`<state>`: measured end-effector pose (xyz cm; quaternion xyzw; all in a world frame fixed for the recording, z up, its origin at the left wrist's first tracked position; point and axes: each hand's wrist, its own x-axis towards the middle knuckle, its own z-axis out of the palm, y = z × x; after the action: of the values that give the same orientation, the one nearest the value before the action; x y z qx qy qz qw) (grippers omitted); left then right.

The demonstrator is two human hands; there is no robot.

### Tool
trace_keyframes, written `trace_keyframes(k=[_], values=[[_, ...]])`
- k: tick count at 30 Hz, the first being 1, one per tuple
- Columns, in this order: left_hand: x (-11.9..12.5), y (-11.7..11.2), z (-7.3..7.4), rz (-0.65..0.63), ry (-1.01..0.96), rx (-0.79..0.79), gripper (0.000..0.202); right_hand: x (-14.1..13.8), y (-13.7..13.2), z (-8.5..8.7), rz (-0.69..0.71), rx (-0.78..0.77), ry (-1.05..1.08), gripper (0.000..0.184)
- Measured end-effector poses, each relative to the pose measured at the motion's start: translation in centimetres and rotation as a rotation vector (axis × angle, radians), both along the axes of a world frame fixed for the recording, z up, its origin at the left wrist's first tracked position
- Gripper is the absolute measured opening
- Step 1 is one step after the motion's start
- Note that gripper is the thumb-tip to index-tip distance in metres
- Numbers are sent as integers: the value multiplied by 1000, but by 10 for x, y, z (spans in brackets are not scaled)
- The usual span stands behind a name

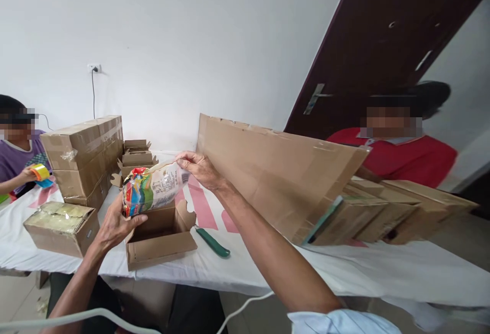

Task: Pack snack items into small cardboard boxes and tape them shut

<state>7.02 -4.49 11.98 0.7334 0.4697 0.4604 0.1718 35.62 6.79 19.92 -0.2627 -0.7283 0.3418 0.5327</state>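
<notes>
Both my hands hold a colourful plastic packet (153, 190) with printed text and a barcode, tilted in the air over an open cardboard box (163, 250). My left hand (117, 224) supports the packet's lower left end, thumb stretched along its underside. At the upper right end, the fingers of my right hand (201, 168) pinch the packet's edge. Flaps of the box stand up on its right side; its inside looks bare where visible. Just right of the box lies a green-handled tool (213, 243), perhaps a cutter, on the white cloth.
Taped cartons (82, 158) are stacked at the left, with a single taped box (63, 227) before them. Several small open boxes (138, 158) stand behind. A large cardboard sheet (275, 176) leans at the right, beside more cartons (398, 206). Two people sit nearby; one holds tape rolls (40, 172).
</notes>
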Motion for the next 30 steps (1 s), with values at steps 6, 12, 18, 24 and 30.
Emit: trace_keyframes(k=[6,12,18,24,30], values=[[28,6,-13,339,120,347,67,-20,-32,-34,-62,-297,161,62],[33,0,-47,257,374,486,70,-50,-71,-80,259,-490,338,67],[14,-10,-52,115,166,314,68,-52,-66,-101,217,-422,443,64],[0,0,-35,-186,-402,-248,89,-52,-62,-112,207,-384,469,58],[-3,8,-16,-415,-760,-472,75,-47,-62,-113,306,-428,646,74]])
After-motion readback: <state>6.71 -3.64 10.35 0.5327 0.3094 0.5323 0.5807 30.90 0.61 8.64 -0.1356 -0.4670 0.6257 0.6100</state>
